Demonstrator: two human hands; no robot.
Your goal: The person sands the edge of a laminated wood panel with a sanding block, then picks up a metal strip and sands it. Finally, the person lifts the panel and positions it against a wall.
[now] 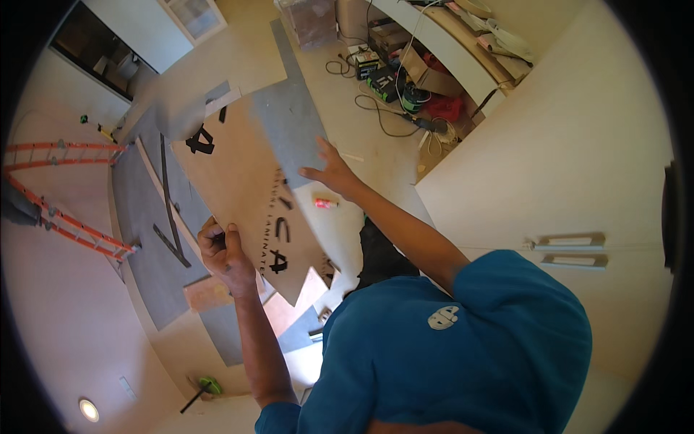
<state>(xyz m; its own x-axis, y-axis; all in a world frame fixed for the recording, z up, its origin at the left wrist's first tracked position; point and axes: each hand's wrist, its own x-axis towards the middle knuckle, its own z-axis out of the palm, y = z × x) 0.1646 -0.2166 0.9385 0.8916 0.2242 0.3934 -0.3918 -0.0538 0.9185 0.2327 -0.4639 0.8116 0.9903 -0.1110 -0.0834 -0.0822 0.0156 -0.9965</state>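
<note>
My left hand (226,255) pinches the near left edge of a brown laminate sheet (238,179) between thumb and fingers. The sheet is tilted above the floor and bears large black lettering. Over the sheet's right side, my right hand (335,171) is raised with fingers spread and nothing in it. Just below that hand, a small red container (325,203) with a pale end lies on the floor; its kind is unclear. Grey sheets (290,119) lie beneath and beyond the laminate. A dark strip (168,195) and a pale strip (154,171) rest on the grey floor covering at left.
An orange stepladder (81,230) stands at far left. Cables, a green-and-black tool case (385,84) and a corded power tool (425,123) crowd the floor beneath a counter (461,49). White cabinet doors (520,179) with metal handles (569,241) rise at right. Offcuts (209,293) lie near me.
</note>
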